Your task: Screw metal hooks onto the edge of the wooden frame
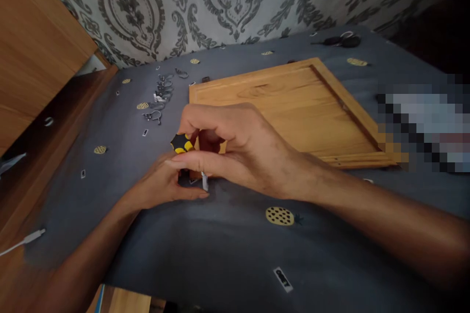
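Note:
My right hand [235, 146] pinches the black-and-yellow handle [181, 143] of a screwdriver between thumb and fingers. The tool points away from the camera, so its shaft and tip are hidden. Below and behind it, my left hand [167, 183] curls its fingers, partly covered by the right. A small pale metal piece [204, 181] shows between its thumb and fingers. Just beyond both hands lies a framed wooden panel [293, 112], its near left corner hidden behind them.
Several small metal hook-like parts [152, 116] lie loosely at the back left of the dark pineapple-print cloth [227, 254]. Dark-handled scissors [340, 40] rest at the back right. A white cable plug [35, 236] is at the left edge. A pixelated patch covers something at the right.

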`<state>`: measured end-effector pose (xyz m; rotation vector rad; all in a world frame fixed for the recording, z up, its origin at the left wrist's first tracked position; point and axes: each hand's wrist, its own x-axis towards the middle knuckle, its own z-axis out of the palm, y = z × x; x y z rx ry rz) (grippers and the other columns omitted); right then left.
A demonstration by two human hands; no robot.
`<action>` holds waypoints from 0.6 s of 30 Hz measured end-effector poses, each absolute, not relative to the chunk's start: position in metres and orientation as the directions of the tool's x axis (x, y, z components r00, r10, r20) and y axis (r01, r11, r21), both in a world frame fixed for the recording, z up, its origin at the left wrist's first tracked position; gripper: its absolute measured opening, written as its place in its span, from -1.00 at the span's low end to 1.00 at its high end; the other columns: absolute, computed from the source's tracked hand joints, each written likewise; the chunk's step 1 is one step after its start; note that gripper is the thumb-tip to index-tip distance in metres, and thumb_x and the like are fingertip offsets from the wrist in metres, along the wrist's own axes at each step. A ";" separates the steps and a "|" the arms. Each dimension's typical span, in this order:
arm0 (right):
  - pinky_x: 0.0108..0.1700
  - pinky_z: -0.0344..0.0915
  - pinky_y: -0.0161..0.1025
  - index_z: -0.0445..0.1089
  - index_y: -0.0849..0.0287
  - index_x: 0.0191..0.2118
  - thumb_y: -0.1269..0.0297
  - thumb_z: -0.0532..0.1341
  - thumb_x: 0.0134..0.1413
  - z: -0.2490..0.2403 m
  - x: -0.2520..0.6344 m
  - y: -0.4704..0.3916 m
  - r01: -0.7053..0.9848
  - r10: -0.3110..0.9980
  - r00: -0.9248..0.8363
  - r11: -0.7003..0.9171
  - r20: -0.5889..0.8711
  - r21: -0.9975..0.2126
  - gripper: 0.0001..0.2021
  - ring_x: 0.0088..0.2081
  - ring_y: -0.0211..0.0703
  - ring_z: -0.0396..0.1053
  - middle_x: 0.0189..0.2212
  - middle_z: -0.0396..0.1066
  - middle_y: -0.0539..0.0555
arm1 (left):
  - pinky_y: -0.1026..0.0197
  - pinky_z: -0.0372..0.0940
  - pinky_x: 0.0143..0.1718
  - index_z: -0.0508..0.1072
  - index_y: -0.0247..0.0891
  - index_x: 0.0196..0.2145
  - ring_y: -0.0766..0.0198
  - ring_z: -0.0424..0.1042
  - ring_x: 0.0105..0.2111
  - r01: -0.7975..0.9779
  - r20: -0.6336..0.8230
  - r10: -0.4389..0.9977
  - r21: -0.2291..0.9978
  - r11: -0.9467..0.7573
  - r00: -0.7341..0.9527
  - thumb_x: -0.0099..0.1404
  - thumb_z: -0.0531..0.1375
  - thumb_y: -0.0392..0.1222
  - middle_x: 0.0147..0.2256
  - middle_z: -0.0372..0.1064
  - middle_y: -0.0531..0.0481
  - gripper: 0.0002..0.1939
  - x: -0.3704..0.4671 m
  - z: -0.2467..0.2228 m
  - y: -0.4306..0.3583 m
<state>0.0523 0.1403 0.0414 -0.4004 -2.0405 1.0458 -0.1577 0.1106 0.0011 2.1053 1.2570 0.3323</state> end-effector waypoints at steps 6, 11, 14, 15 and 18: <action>-0.46 0.05 -0.41 0.09 0.15 -0.41 0.30 0.31 0.29 0.042 0.049 0.138 -0.047 0.576 -0.586 0.678 0.569 -0.734 -0.64 -0.52 -0.45 0.03 -0.53 0.09 -0.20 | 0.03 0.47 -0.13 0.49 -0.22 -0.21 0.10 0.48 -0.25 0.664 -0.078 0.846 0.659 -0.353 0.527 0.23 0.37 0.09 -0.27 0.47 -0.01 -0.65 -0.158 0.000 0.112; -0.43 0.07 -0.42 0.12 0.16 -0.41 0.29 0.36 0.24 0.042 0.048 0.138 0.022 0.609 -0.575 0.680 0.547 -0.733 -0.63 -0.50 -0.44 0.07 -0.52 0.14 -0.20 | 0.03 0.48 -0.14 0.47 -0.23 -0.28 0.12 0.47 -0.29 0.643 -0.054 0.837 0.668 -0.375 0.544 0.24 0.35 0.12 -0.32 0.45 0.01 -0.65 -0.158 -0.002 0.112; -0.43 0.06 -0.42 0.10 0.16 -0.41 0.32 0.37 0.24 0.042 0.048 0.138 0.019 0.591 -0.567 0.705 0.573 -0.709 -0.62 -0.48 -0.44 0.08 -0.51 0.13 -0.19 | 0.04 0.49 -0.17 0.46 -0.22 -0.27 0.14 0.46 -0.31 0.639 -0.051 0.839 0.673 -0.372 0.542 0.25 0.35 0.10 -0.34 0.44 0.03 -0.66 -0.158 -0.002 0.112; -0.44 0.06 -0.42 0.09 0.16 -0.41 0.32 0.36 0.24 0.042 0.047 0.138 0.019 0.588 -0.562 0.712 0.581 -0.702 -0.61 -0.48 -0.44 0.07 -0.50 0.12 -0.19 | 0.05 0.48 -0.17 0.45 -0.22 -0.27 0.14 0.46 -0.31 0.641 -0.051 0.841 0.673 -0.370 0.539 0.25 0.35 0.10 -0.34 0.43 0.03 -0.67 -0.158 -0.002 0.112; -0.45 0.04 -0.40 0.07 0.14 -0.42 0.29 0.36 0.24 0.041 0.046 0.137 0.036 0.594 -0.548 0.720 0.589 -0.693 -0.59 -0.48 -0.42 0.04 -0.50 0.09 -0.18 | 0.03 0.48 -0.15 0.44 -0.21 -0.26 0.10 0.47 -0.26 0.648 -0.058 0.850 0.675 -0.353 0.524 0.25 0.35 0.11 -0.32 0.44 0.01 -0.66 -0.157 -0.003 0.111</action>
